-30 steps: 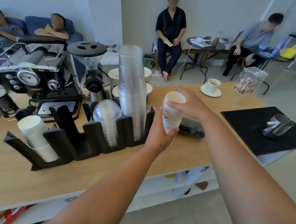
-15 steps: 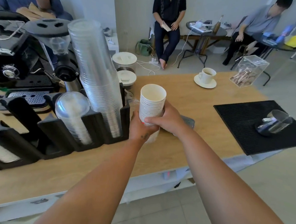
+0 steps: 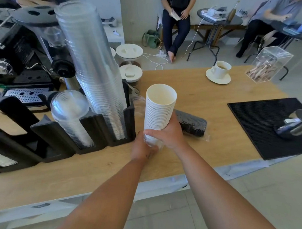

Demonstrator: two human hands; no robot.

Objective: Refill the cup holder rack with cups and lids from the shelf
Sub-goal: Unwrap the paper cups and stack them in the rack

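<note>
Fingers (image 3: 151,132) of both hands gripped 1 upright paper cup stack (image 3: 159,107).
Right hand (image 3: 168,133) wrapped its base, left hand (image 3: 142,148) beneath, above the desk (image 3: 192,92) just beside the black rack (image 3: 128,118).

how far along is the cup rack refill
Partly done. The black rack already holds a tall stack of clear cups and a row of dome lids. In hand: the right hand and left hand grip a stack of paper cups, with plastic wrap at its base. Left: slot it, then the sleeve of black lids lying on the counter.
</note>
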